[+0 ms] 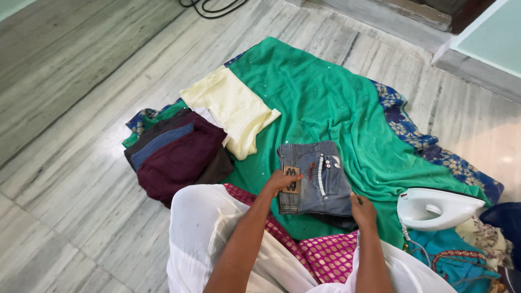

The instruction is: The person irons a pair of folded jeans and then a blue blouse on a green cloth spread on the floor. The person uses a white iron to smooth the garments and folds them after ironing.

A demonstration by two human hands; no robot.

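Nearest the camera, white cloth [203, 239] draped over the lap, pink patterned fabric [325, 255] showing between the two forearms. Left hand [281, 180] pressed onto the near left corner of the folded blue jeans [317, 176], fingers held together and laid flat against the brown waistband patch [293, 180]. Right hand [362, 210] at the near right corner of the same jeans, fingers curled down on the denim edge; whether pinching it or only resting there, cannot tell. Jeans folded into a compact square, lying on the green cloth [320, 97] spread over the floor, just ahead of the knees. To the right, a white clothes iron [437, 209] standing on the green cloth's edge, near but apart from the right hand, teal embroidered fabric [456, 255] below it. To the left, a stack of folded dark garments [176, 154], maroon on top, navy beneath. Beyond the stack, a folded cream garment [233, 108], touching the pile. Blue floral-print sheet [404, 127] edging the green cloth on the right. Farthest off, grey marble floor [70, 81] and a loop of black cable [211, 6] at the top edge.
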